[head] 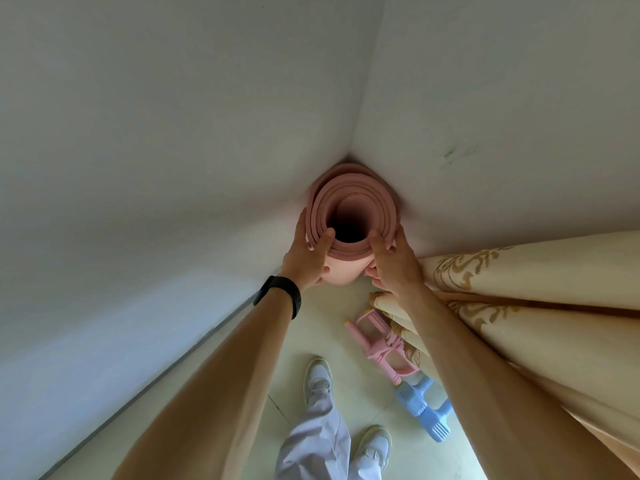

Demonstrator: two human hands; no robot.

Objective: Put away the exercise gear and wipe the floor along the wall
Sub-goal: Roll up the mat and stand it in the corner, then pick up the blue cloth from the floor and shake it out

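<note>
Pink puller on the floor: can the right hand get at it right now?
Probably not yet: the right hand grips the rolled mat, and the curtain partly covers the pink puller.

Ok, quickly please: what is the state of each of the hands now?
Left hand: grips the rolled pink mat at its top rim.
Right hand: grips the same rim.

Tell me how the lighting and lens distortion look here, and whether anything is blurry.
Head view: soft, even light, no glare; the wide lens stretches both forearms toward the bottom edge; the rolled mat has a core in black shadow; the pink exerciser and blue handles on the floor look slightly soft.
</note>
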